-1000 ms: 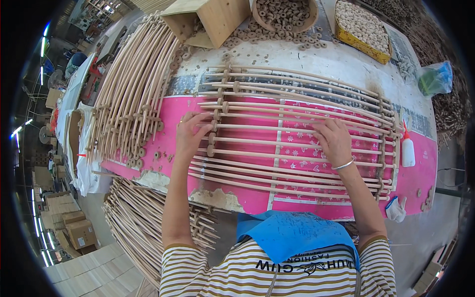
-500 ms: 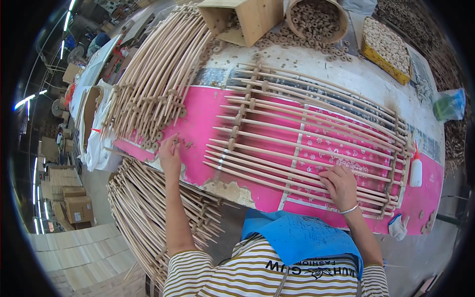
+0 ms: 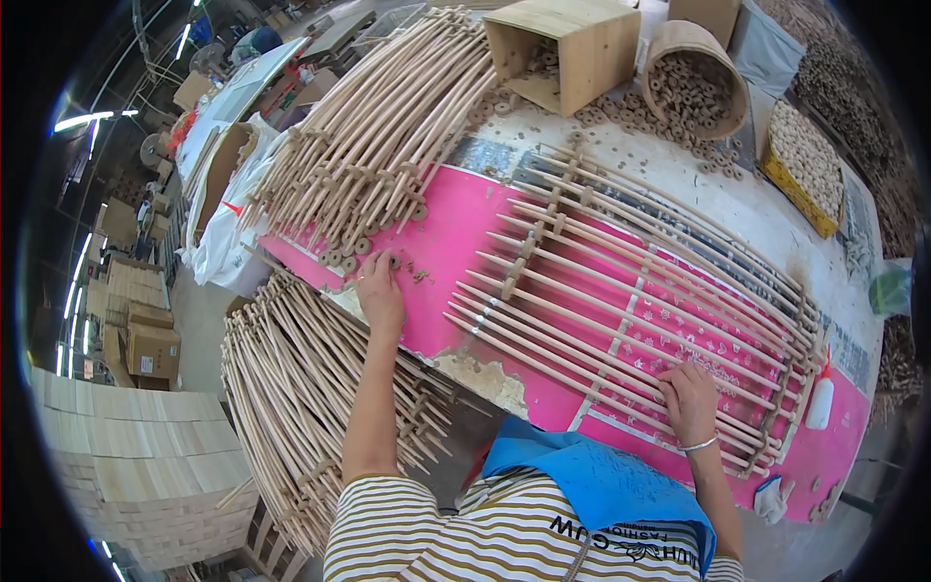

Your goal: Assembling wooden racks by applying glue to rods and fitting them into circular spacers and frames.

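Note:
At the near left end of the pink tabletop, my left hand (image 3: 380, 293) has its fingertips drawn together at a small wooden ring (image 3: 395, 262). Loose rings lie just beyond it. My right hand (image 3: 690, 400) rests over the near rods of a rack (image 3: 621, 320) of long wooden rods. Its fingers are curled together; whatever they hold is hidden. The rods lie side by side across slotted wooden bars, their pointed ends toward the left. Some rods carry a wooden ring, such as the one by the left bar (image 3: 560, 223).
A pile of rods with rings (image 3: 378, 136) lies at the far left; another rod stack (image 3: 320, 388) sits below the table edge. Behind are a wooden box (image 3: 592, 53), a tub of rings (image 3: 693, 92) and a yellow tray (image 3: 800, 189). A glue bottle (image 3: 820, 400) stands right.
The view has shifted, so the table appears farther right and lower. My left fingertips have closed in at a small wooden ring. My right hand stays at the near rods.

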{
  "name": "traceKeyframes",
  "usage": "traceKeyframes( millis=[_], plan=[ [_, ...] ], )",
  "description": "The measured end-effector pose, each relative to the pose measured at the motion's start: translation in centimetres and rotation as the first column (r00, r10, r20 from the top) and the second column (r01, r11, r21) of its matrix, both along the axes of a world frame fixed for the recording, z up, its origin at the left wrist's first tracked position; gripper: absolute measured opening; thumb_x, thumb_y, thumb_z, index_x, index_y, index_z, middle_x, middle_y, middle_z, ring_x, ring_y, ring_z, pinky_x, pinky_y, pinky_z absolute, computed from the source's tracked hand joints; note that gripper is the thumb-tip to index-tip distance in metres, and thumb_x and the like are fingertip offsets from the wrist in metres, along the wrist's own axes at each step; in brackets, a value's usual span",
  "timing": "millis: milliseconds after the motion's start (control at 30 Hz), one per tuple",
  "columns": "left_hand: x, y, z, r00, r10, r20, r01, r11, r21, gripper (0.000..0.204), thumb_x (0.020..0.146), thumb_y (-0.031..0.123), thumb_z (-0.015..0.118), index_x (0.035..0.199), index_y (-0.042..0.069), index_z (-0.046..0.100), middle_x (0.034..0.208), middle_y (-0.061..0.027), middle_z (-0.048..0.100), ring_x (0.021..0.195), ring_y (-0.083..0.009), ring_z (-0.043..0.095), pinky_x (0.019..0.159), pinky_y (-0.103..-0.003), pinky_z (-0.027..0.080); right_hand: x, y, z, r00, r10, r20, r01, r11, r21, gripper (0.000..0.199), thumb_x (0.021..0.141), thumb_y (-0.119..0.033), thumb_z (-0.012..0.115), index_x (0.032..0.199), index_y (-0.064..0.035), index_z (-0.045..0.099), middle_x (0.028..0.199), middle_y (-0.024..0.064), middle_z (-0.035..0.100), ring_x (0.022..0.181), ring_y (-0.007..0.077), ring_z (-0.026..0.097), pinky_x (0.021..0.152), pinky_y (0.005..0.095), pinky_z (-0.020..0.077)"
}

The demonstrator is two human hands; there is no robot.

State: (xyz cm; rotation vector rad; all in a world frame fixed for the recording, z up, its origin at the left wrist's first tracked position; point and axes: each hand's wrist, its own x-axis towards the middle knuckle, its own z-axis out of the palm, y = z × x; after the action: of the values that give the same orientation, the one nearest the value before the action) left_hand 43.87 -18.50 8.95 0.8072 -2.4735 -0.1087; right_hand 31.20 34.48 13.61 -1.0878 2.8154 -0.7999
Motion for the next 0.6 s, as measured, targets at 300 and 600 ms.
traceKeyframes(
  millis=[300, 600],
  plan=[
    [1.1, -5.5, -1.9, 0.964, 0.261, 0.055, -0.261, 0.965, -0.009, 0.054, 0.093, 0.012, 0.067, 0.146, 0.017, 0.058, 0.147, -0.0266, 0.053, 0.132, -0.0466, 0.054, 0.108, -0.054, 0.047, 0.0, -0.1, 0.5, 0.995, -0.004, 0.100, 0.018, 0.989, -0.146, 0.007, 0.091, -0.003, 0.066, 0.097, 0.0005, 0.065, 0.092, 0.0166, 0.062, 0.087, 0.0361, 0.062, 0.075, 0.0436, 0.0492],
    [-0.5, -3.3, 0.7, 0.942, 0.309, 0.132, -0.303, 0.951, -0.063, 0.045, 0.091, 0.020, 0.074, 0.135, 0.021, 0.064, 0.142, -0.0205, 0.055, 0.121, -0.0441, 0.059, 0.097, -0.052, 0.051, 0.3, -0.1, 1.2, 0.982, -0.031, 0.187, 0.062, 0.985, -0.162, 0.007, 0.092, -0.002, 0.067, 0.099, -0.0005, 0.065, 0.093, 0.0150, 0.064, 0.086, 0.0353, 0.065, 0.075, 0.0432, 0.0516]
  ],
)
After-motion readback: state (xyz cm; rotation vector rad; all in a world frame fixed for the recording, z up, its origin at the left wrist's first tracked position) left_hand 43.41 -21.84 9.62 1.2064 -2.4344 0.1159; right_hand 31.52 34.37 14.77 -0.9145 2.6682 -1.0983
